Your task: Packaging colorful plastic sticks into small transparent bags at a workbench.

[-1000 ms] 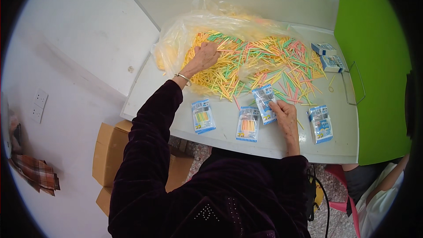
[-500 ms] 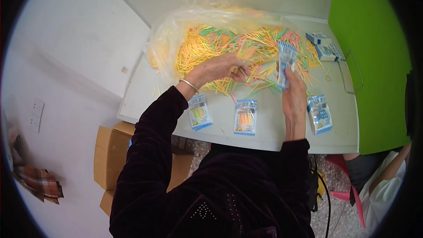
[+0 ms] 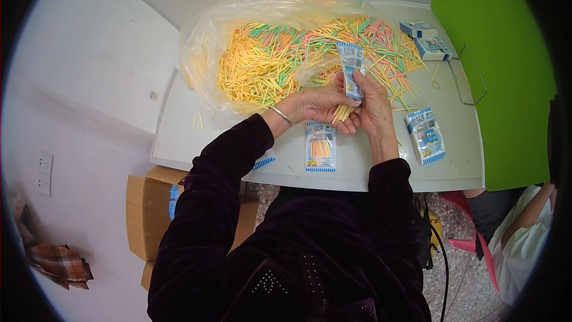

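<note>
While the right hand's grip [image 3: 375, 102] pinches one blue-white packet [image 3: 350, 62] above the desk [image 3: 182, 149], the left hand's grip [image 3: 322, 105] pinches several yellow sticks [image 3: 342, 112] at its six o'clock; one orange-filled packet [image 3: 320, 150] lies at seven.

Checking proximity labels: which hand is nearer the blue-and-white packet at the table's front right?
Right. The right hand is left of the packet and slightly farther back; the left hand is farther left, on the right hand's far side from it.
</note>
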Motion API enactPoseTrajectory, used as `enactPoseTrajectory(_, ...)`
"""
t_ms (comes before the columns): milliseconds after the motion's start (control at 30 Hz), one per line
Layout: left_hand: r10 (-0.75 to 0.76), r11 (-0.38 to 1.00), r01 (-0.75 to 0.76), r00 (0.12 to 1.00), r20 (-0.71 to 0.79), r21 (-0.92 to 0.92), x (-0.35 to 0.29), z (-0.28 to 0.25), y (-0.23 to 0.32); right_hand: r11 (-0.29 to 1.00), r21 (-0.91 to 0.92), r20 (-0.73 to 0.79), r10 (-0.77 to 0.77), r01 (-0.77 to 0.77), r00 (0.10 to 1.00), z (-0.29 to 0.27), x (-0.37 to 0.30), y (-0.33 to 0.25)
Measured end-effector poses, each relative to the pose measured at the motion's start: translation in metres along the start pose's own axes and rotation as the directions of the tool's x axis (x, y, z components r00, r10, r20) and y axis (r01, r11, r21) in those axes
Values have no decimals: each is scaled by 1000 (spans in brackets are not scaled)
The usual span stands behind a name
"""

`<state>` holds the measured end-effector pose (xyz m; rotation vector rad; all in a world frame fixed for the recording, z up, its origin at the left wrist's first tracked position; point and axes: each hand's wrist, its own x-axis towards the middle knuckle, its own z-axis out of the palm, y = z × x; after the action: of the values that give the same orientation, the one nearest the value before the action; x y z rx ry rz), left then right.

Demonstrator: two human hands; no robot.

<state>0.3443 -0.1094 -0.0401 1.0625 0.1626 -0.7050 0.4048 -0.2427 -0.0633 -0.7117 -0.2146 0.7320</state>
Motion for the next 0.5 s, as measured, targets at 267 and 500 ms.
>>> enactPoseTrajectory(267, 64, 997, -61, 996, -57, 53, -7, -6, 4, 991, -82, -33, -109, 106, 993, -7, 6, 4)
enactPoseTrajectory(500, 475, 879, -409, 803, -361, 246, -62, -29, 37, 963, -184, -86, -216, 198, 973, -6, -11, -13)
